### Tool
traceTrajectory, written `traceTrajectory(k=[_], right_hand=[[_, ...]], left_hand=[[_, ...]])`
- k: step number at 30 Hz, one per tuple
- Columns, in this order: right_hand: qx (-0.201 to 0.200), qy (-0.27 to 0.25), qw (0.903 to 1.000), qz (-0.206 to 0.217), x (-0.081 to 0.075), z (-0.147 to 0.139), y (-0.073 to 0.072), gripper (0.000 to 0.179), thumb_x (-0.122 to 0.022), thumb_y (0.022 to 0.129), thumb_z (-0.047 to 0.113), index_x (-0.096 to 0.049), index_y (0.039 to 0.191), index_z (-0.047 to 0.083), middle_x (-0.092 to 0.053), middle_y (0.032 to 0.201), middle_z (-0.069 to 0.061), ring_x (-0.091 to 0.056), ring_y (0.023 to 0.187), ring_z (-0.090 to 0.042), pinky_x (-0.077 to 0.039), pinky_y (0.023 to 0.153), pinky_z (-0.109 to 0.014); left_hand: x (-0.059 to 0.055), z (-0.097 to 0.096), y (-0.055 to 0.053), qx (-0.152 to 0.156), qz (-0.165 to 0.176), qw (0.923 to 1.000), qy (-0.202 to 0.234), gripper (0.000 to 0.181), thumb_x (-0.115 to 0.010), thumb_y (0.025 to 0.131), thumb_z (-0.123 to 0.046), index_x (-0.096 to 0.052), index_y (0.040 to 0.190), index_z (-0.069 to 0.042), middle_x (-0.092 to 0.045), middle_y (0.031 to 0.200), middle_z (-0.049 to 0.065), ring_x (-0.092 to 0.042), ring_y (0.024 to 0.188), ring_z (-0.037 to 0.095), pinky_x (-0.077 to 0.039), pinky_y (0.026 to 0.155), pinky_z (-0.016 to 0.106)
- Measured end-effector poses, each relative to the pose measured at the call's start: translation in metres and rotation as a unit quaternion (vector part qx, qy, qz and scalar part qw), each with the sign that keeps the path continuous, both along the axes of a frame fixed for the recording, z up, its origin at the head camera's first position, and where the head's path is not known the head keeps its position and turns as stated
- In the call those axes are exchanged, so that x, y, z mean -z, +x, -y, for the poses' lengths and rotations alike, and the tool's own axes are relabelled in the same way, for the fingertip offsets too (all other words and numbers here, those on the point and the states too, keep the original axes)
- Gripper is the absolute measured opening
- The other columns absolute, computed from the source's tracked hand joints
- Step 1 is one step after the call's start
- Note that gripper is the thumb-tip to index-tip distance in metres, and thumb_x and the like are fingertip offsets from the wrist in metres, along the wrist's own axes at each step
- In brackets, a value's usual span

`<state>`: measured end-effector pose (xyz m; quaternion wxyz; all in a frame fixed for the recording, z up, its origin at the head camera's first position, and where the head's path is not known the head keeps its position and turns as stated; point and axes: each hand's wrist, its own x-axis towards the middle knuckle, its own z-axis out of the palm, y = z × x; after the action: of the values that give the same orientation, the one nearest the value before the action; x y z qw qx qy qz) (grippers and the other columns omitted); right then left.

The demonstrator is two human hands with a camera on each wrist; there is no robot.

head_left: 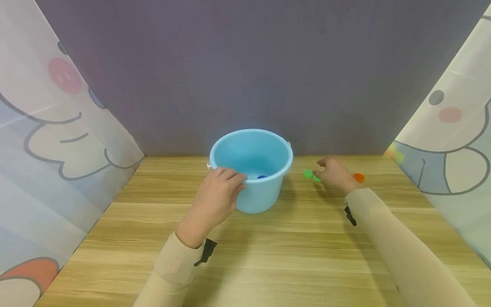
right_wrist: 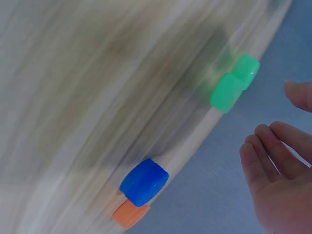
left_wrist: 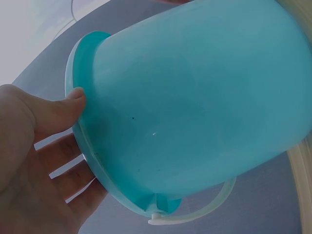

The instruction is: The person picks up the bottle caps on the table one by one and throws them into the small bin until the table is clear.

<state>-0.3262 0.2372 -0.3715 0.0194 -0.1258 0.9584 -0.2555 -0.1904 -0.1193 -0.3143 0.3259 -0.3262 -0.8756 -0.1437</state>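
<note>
My left hand grips the near-left rim of a light blue plastic bucket. In the left wrist view the thumb lies on the outside of the rim and the other fingers reach over the edge. A dark blue item shows inside the bucket, mostly hidden by the rim. To the right of the bucket, my right hand hovers beside two green bottle caps, thumb and fingers apart with nothing between them. A blue cap and an orange cap sit close together nearer the wrist.
The bucket and caps stand on a wood-grain table. A dark grey panel rises behind, and cartoon-printed curtains flank both sides. The bucket's white handle hangs at its far side in the left wrist view.
</note>
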Motion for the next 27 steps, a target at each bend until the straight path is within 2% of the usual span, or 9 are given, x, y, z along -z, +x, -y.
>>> traceTrajectory(k=[5,14,27], right_hand=[[0.005,0.014,0.9998,0.011,0.007,-0.001,-0.003,0.056,-0.060,0.101,0.020,-0.045,0.140,-0.018,-0.043,0.145,-0.038,-0.038,0.135,-0.056,-0.034,0.110,-0.066],[-0.001,0.038,0.9991,0.019,0.013,-0.001,-0.006,0.055,-0.059,0.100,0.017,-0.045,0.138,-0.020,-0.040,0.144,-0.040,-0.035,0.135,-0.058,-0.032,0.111,-0.067],[-0.001,0.083,0.9962,0.024,0.020,0.001,-0.009,0.051,-0.059,0.098,0.012,-0.047,0.135,-0.022,-0.046,0.138,-0.042,-0.042,0.130,-0.059,-0.036,0.108,-0.066]], left_hand=[[0.000,0.001,0.000,0.000,0.001,1.0000,0.000,0.015,-0.077,0.089,-0.005,-0.075,0.104,-0.006,-0.072,0.095,0.006,-0.061,0.090,0.028,-0.051,0.081,0.039],[0.000,0.001,0.000,-0.001,0.001,1.0000,0.000,0.015,-0.077,0.089,-0.005,-0.075,0.104,-0.006,-0.072,0.095,0.006,-0.061,0.090,0.028,-0.051,0.081,0.039],[-0.001,0.001,0.000,-0.003,0.005,1.0000,-0.003,0.015,-0.077,0.089,-0.005,-0.075,0.104,-0.006,-0.072,0.095,0.006,-0.061,0.091,0.028,-0.051,0.082,0.039]])
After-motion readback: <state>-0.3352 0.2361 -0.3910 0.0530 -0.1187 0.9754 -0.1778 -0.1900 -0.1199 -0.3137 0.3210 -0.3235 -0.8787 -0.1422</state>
